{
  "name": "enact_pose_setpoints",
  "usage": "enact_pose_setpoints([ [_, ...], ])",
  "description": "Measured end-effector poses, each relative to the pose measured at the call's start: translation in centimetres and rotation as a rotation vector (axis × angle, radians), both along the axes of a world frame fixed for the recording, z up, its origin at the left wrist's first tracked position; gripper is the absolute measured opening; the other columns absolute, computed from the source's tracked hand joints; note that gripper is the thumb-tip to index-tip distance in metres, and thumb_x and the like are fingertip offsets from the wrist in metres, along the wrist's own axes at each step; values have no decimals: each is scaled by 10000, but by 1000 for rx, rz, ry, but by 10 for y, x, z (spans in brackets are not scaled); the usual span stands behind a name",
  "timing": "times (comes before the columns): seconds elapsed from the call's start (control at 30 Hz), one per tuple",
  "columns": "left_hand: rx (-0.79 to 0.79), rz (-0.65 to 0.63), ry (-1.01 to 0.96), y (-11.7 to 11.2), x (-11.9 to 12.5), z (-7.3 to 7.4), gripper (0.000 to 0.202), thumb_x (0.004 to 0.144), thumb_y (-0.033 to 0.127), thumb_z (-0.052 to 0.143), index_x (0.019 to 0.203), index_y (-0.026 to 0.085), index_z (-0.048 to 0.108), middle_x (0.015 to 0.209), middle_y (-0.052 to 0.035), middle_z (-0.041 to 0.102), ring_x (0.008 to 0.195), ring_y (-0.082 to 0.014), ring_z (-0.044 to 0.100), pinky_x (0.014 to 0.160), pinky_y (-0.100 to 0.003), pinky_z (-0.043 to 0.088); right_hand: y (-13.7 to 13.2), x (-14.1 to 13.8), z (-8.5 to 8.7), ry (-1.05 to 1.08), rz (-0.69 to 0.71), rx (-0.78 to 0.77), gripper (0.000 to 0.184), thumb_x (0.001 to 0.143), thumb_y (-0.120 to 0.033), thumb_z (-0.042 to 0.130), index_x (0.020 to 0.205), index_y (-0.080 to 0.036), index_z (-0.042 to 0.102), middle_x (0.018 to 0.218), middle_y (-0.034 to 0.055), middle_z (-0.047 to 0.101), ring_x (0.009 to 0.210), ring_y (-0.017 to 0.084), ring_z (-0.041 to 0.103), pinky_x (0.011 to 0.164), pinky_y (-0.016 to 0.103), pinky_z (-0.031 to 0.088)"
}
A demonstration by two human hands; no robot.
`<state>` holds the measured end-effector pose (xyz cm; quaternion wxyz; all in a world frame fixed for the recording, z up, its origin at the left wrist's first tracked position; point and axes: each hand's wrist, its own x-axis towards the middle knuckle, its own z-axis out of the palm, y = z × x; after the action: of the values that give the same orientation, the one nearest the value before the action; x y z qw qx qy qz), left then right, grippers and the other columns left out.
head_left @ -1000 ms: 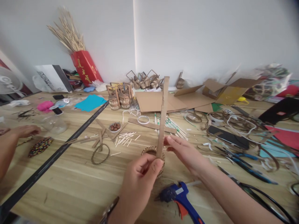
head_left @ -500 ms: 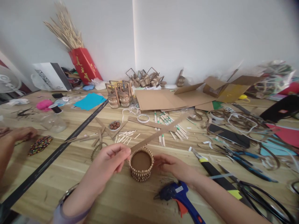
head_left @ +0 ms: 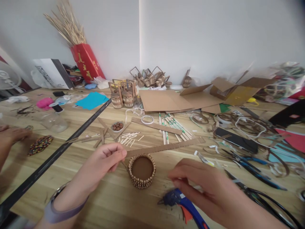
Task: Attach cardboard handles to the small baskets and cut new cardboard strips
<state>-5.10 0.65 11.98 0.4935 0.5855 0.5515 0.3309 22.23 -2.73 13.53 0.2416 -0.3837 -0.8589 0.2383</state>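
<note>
A long brown cardboard strip [head_left: 166,147] is pinched between the thumb and fingers of my left hand [head_left: 108,159]. It reaches out to the right, behind the rim of a small round basket [head_left: 142,173] made of short sticks with a brown bottom. The basket stands upright on the table, just right of my left fingertips. My right hand [head_left: 197,184] hovers to the basket's right, apart from it, with fingers loosely bent and nothing visible in them. Below this hand lies a blue glue gun [head_left: 172,197], partly hidden by it.
Short white sticks [head_left: 128,137], a bowl of brown balls [head_left: 118,126] and a white ring [head_left: 147,120] lie beyond the basket. Pliers [head_left: 252,168], scissors [head_left: 259,200] and a phone [head_left: 235,140] are at right. Another person's hand [head_left: 16,135] is at far left.
My right hand has moved away from the basket to the right, above the glue gun. The strip has swung lower, from a steep slant to nearly level. My left hand has shifted slightly left.
</note>
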Motion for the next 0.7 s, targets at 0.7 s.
enact_pose_setpoints([
  [0.7, -23, -35, 41, 0, -2, 3, 452, 792, 606, 512, 590, 209, 433, 484, 67, 383, 490, -101, 315, 502, -230, 248, 48, -4, -2, -175, -78, 590, 197, 969, -266, 507, 994, -199, 690, 885, 50, 719, 785, 195, 577, 700, 335, 440],
])
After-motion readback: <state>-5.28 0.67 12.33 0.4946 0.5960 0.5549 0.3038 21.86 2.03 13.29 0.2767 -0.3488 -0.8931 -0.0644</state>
